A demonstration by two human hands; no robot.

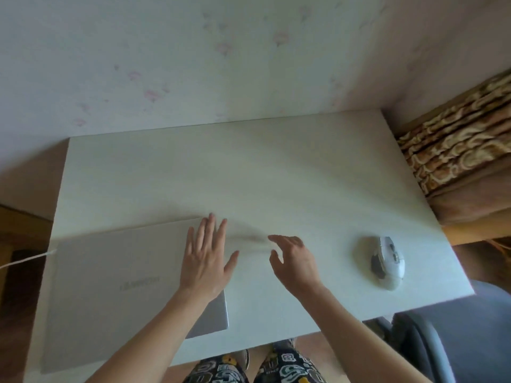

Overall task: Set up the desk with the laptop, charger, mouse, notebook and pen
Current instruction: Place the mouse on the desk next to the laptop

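A closed silver laptop [116, 286] lies flat on the left part of the white desk [249, 172], its near edge over the desk's front. My left hand [206, 255] rests flat on the lid's right side, fingers spread. A white charger cable [25, 259] runs from the laptop's left edge off to the left. My right hand [294, 261] hovers over the bare desk just right of the laptop, fingers loosely curled, holding nothing. A white and grey mouse [387, 262] sits at the desk's right front. No notebook or pen is in view.
A pale wall with faint pink flowers stands behind the desk. A patterned brown cloth [456, 139] lies to the right. A grey chair [456, 341] is at the lower right, and my patterned trousers [262, 366] show below the desk edge.
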